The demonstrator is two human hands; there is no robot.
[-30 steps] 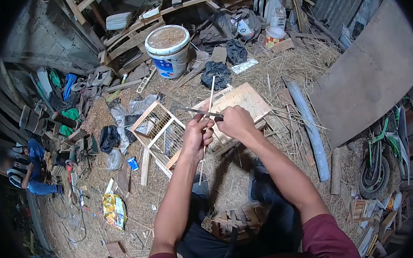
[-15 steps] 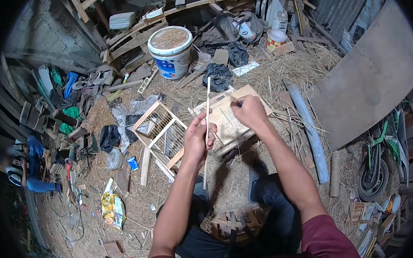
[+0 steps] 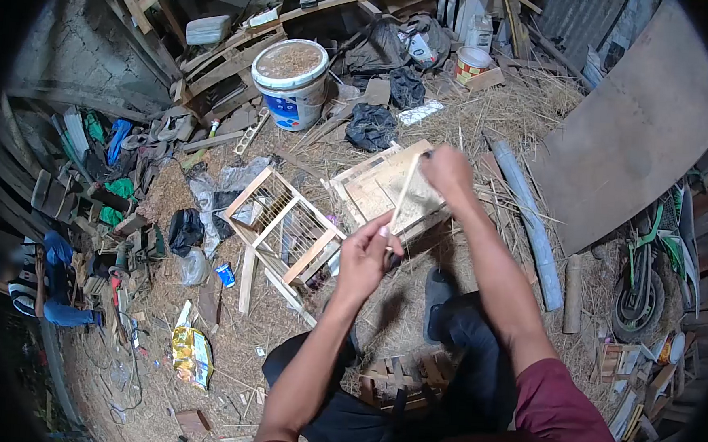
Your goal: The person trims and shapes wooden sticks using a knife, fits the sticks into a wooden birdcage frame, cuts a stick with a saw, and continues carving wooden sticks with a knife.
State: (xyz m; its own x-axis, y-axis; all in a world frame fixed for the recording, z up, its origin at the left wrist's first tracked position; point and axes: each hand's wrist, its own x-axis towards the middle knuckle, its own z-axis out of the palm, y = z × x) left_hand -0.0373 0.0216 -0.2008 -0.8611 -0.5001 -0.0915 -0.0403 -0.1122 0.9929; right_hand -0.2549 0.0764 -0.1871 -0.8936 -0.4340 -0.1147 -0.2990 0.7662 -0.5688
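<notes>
My left hand [image 3: 364, 258] is closed around a thin pale wooden strip [image 3: 405, 193], which slants up and away from its fingers. Something dark shows beside that hand's fingertips, too unclear to name. My right hand [image 3: 447, 176] is a closed fist close to the strip's upper end. A small dark bit sticks out at its fingers; I cannot make out what it is. Beneath both hands stands a low wooden work surface [image 3: 369, 191] with thin pieces lying on it. Left of it, a wooden frame cage with wire bars [image 3: 287, 227] rests on the ground.
A white bucket [image 3: 291, 87] full of shavings stands behind. A blue-grey pipe [image 3: 529, 228] and a large leaning board [image 3: 631, 124] are on the right. A yellow packet [image 3: 191, 357] lies at lower left. A seated person [image 3: 54, 284] is at far left.
The strip has tilted from nearly upright to slanting right. My left hand has moved right and slightly down, while my right hand has shifted a little right and up.
</notes>
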